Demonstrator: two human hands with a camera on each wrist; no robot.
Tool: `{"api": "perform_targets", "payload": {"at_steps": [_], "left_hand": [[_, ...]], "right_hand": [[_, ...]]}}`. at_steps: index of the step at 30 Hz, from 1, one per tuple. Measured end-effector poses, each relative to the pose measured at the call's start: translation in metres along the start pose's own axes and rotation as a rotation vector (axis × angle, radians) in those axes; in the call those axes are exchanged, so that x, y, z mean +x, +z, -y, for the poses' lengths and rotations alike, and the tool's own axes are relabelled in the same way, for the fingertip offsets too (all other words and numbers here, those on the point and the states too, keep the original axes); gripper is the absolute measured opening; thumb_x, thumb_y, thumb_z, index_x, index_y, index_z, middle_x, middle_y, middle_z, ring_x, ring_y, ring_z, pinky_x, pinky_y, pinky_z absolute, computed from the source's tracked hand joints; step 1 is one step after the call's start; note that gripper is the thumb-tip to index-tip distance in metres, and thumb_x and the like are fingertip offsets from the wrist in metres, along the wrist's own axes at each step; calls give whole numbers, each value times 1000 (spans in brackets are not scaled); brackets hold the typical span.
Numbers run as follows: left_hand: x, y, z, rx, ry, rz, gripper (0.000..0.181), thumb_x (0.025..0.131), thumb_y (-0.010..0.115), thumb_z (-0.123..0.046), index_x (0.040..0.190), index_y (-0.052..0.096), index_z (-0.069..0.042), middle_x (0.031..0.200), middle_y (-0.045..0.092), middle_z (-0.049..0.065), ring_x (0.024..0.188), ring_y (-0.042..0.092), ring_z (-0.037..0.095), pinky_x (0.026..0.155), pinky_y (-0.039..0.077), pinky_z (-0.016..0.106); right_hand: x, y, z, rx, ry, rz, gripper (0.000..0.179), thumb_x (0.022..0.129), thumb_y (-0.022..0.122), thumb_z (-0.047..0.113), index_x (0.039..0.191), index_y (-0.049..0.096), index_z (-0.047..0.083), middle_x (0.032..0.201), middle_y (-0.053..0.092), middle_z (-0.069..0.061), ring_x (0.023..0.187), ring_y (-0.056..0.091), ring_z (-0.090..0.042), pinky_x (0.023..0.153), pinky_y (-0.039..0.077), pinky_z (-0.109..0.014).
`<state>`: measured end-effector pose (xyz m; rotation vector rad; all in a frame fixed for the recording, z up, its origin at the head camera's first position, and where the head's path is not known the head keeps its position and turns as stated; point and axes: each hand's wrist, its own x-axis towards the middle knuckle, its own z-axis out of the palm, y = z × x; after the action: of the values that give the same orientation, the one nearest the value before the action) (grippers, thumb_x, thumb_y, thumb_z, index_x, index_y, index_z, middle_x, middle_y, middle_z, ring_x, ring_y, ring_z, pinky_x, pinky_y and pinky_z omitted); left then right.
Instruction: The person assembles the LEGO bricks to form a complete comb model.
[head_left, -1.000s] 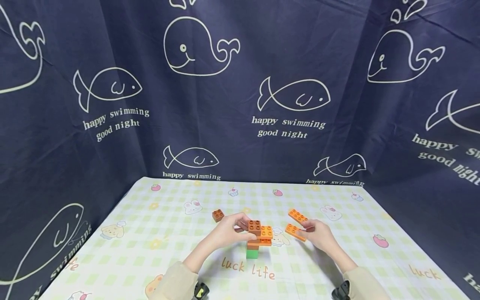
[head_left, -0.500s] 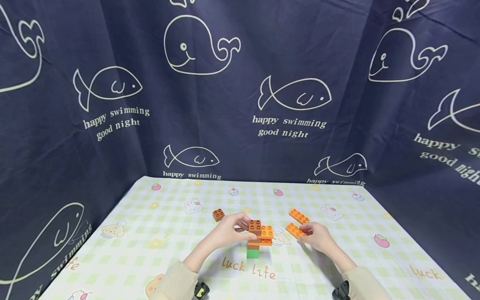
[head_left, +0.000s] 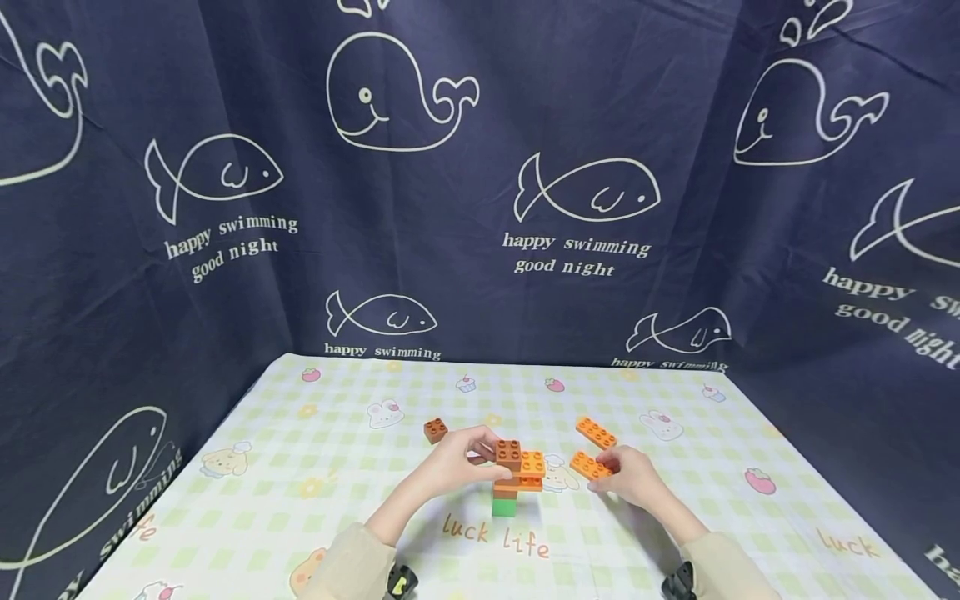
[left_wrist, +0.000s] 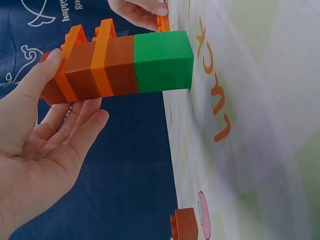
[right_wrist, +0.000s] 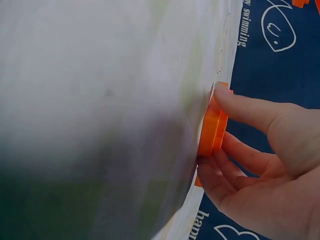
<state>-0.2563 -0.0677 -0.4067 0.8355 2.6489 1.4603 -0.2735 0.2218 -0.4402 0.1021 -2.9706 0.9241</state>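
A building-brick stack (left_wrist: 120, 65) stands upright on the table, its green brick (head_left: 504, 505) at the bottom. Above that, brown bricks alternate with two orange plates (head_left: 533, 463) that jut out to the right. My left hand (head_left: 461, 458) holds the stack near its top brown brick (head_left: 508, 452), thumb on the near side. To the right, my right hand (head_left: 632, 475) pinches an orange building-brick plate (head_left: 587, 464) low over the table. In the right wrist view, the thumb is at one end of that plate (right_wrist: 214, 127) and fingers at the other.
Just behind the right hand lies another orange plate (head_left: 596, 432). A loose brown brick (head_left: 435, 430) sits beyond the left hand. A checked, patterned cloth (head_left: 360, 500) covers the table, and a dark blue curtain (head_left: 480, 275) hangs behind it and at the sides.
The right hand's fingers have shifted slightly toward the near side of the nearer orange plate and now take hold of its ends. The left hand and the stack look unmoved.
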Motion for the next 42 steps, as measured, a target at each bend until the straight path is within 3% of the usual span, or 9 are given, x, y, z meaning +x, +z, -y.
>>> {"api": "perform_targets", "payload": {"at_steps": [6,12,20,30,42], "left_hand": [[0,1,3,-9,-2,-1,34,68,71,-42,91,57,-21,90,62,-8,83,59,7,78,49,21],[0,1,3,-30,-7,3,33,68,71,-40,90,57,-19,89,62,-7,85,59,12,79,49,22],[-1,1,2,-12,-4,-2,34,67,71,-42,91,57,-20,89,62,-8,83,59,7,78,50,22],[0,2,3,-7,1,-6,33,68,71,-41,90,57,-21,88,62,-9,80,58,3,76,49,18],[0,1,3,-15,-8,-6,34,68,71,-42,90,57,-21,90,62,-8,81,58,4,76,49,18]], "right_hand": [[-1,0,0,-10,-5,-1,41,65,75,16,98,59,-2,88,59,-8,75,52,-15,66,45,-32],[-2,-2,1,-16,-29,-8,42,66,75,16,100,59,-3,91,59,-10,80,54,-19,71,46,-36],[-5,-4,6,-28,-93,-89,42,67,73,17,102,60,-2,94,55,-14,88,54,-26,81,44,-45],[-8,-8,18,-30,-164,-158,40,67,72,18,100,61,-2,89,54,-11,82,52,-22,77,46,-42],[-12,-22,35,15,-226,-185,38,70,68,13,104,59,-2,103,58,-20,90,56,-31,80,47,-44]]}}
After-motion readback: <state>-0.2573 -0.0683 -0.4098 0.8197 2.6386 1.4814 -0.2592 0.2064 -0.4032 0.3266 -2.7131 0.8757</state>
